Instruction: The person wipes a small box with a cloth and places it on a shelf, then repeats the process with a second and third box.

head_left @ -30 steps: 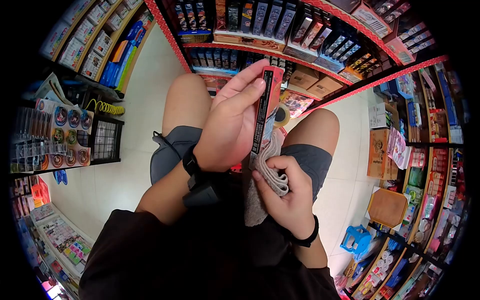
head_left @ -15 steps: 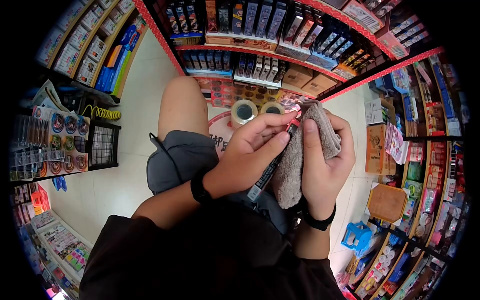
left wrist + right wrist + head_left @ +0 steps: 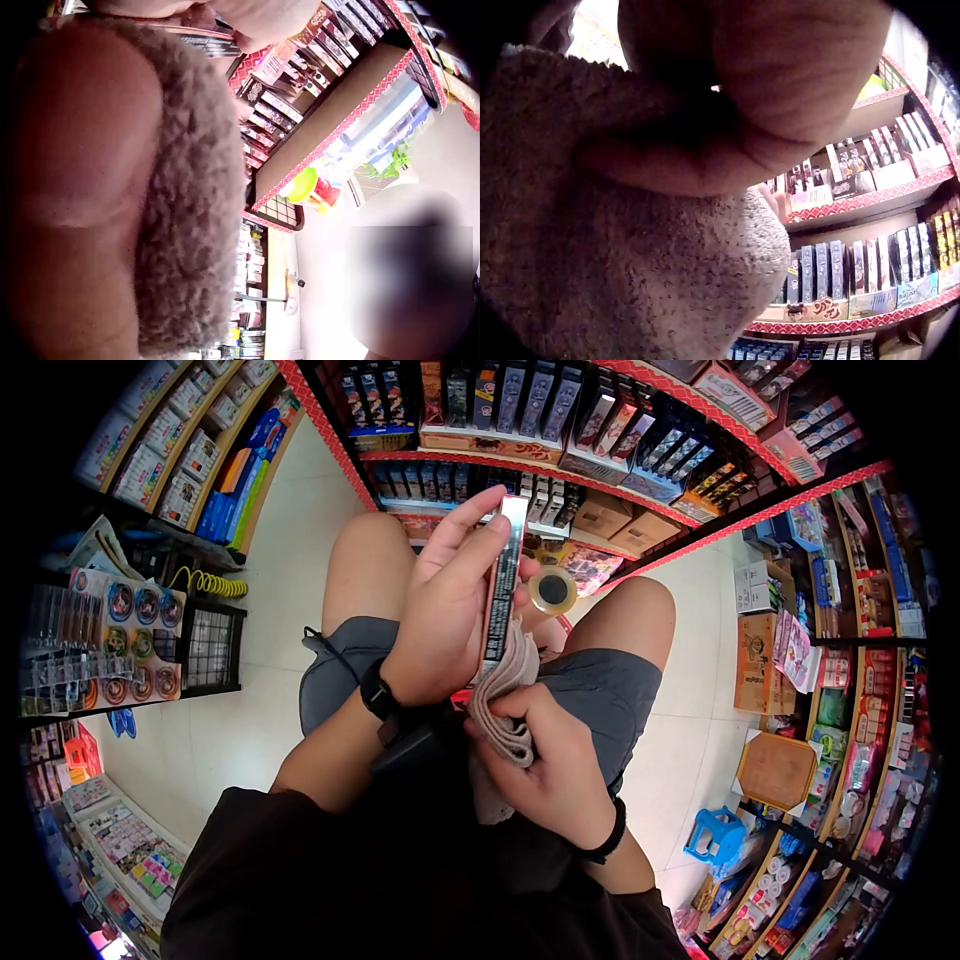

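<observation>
My left hand (image 3: 438, 625) holds a slim, flat box (image 3: 503, 585) nearly upright over my lap, thumb and fingers at its upper end. The box's narrow side is dark with small pale print, and its edges are red. My right hand (image 3: 560, 760) grips a folded grey-brown cloth (image 3: 507, 695), thumb on one side of the folds. That cloth lies against the box's lower end and covers it. Close up, the fuzzy cloth (image 3: 196, 202) fills much of the left wrist view. In the right wrist view, a finger (image 3: 675, 166) presses into its pile.
Beyond my knees, a roll of clear tape (image 3: 552, 590) stands before a red-trimmed shelf (image 3: 500, 448) packed with slim boxes. Stocked shelves (image 3: 850, 740) line the right, with a blue stool (image 3: 714, 835) beside them. A black wire rack (image 3: 212, 645) stands to the left.
Half a second ago both hands were farther right and forward, with the cloth around the tilted box's upper end. Now the box stands steeper at left, and the cloth is at its lower end.
</observation>
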The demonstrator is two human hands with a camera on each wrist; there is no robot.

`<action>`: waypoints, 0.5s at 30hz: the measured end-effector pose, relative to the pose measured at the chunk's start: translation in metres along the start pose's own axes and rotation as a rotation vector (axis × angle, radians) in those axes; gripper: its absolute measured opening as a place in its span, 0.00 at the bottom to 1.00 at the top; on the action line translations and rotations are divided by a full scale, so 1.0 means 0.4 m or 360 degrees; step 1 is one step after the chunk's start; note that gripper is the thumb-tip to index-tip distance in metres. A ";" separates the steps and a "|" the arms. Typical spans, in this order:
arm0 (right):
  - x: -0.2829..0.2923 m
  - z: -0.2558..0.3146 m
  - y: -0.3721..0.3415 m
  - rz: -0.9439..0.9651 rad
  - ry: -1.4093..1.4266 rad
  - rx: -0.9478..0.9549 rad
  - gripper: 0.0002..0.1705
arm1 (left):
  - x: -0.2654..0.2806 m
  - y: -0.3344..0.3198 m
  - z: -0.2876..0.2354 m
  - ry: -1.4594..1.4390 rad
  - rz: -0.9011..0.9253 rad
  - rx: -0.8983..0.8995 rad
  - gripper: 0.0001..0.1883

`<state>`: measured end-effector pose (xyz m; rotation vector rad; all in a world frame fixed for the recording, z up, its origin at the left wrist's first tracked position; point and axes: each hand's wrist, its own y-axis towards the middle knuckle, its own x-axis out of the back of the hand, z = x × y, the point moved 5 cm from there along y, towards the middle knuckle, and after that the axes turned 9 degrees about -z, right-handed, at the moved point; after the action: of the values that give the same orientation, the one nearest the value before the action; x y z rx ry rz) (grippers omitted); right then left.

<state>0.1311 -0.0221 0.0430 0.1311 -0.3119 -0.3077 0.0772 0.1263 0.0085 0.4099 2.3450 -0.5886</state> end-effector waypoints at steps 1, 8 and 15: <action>-0.001 0.001 0.000 -0.0054 -0.0046 0.0007 0.15 | 0.002 0.001 -0.002 -0.0041 -0.0004 -0.0032 0.20; 0.054 -0.021 0.039 -0.0574 -0.0275 0.0016 0.14 | -0.036 -0.066 0.035 0.0139 0.0249 -0.0137 0.23; 0.151 0.000 0.089 -0.1020 -0.0066 0.0113 0.11 | -0.039 -0.127 0.097 0.0438 0.0611 -0.0165 0.20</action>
<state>0.1957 -0.0076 0.0661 0.2950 -0.3165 -0.9353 0.0870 0.0613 0.0083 0.9151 2.4466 -0.2379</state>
